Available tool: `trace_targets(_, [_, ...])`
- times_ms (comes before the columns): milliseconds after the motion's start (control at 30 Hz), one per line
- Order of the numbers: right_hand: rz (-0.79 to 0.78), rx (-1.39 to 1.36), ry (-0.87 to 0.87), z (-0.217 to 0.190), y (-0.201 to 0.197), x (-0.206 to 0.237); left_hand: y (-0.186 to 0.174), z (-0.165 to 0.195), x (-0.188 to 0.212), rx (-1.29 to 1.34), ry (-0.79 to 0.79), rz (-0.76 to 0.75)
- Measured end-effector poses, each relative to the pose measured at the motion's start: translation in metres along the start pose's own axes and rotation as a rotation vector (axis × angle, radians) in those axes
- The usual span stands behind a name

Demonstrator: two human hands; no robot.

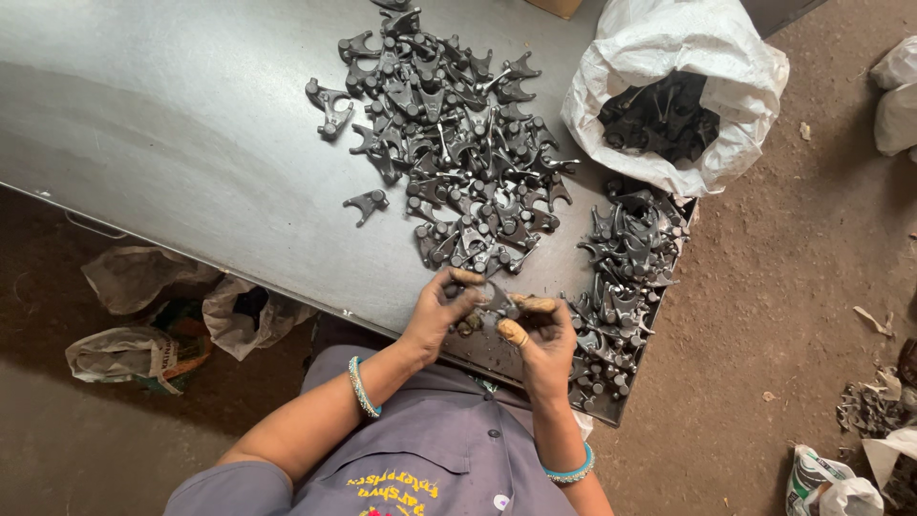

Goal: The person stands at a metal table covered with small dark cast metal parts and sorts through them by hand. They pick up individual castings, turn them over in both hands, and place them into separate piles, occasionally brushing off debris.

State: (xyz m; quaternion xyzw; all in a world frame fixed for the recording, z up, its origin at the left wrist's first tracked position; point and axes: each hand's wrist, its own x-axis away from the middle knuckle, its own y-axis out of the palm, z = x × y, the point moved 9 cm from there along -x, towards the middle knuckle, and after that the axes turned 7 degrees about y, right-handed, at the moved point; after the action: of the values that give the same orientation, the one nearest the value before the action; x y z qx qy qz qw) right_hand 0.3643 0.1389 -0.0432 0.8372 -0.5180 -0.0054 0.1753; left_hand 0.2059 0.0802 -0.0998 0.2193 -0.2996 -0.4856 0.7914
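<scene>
A dark forked metal part (pixel 495 304) sits pinched between the left hand (pixel 437 308) and right hand (pixel 543 334), both closed on it, over the steel table's (pixel 191 124) near edge. Piles of like parts (pixel 458 143) lie beyond; a white sack (pixel 669 57) holds more.

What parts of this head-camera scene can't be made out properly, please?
- The dark metal part held between left hand and right hand: mostly covered by fingers; its shape is unclear.
- White sack: its contents lie in shadow.
- Heap of dark forked castings: top cut off by the frame edge.
</scene>
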Motion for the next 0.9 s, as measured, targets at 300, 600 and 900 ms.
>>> trace_targets(300, [0.221,1.246,-0.069,-0.034,0.024,-0.045,-0.021,-0.010,-0.008,0.157,-0.247,0.041])
trace_targets(600, [0.335,0.962,-0.034,0.002,-0.025,-0.032,-0.055,0.105,-0.019,-0.937,0.291,0.202])
trace_targets(900, [0.130,-0.148,0.074,0.046,-0.063,-0.016,-0.062,0.108,-0.025,-1.128,0.244,0.226])
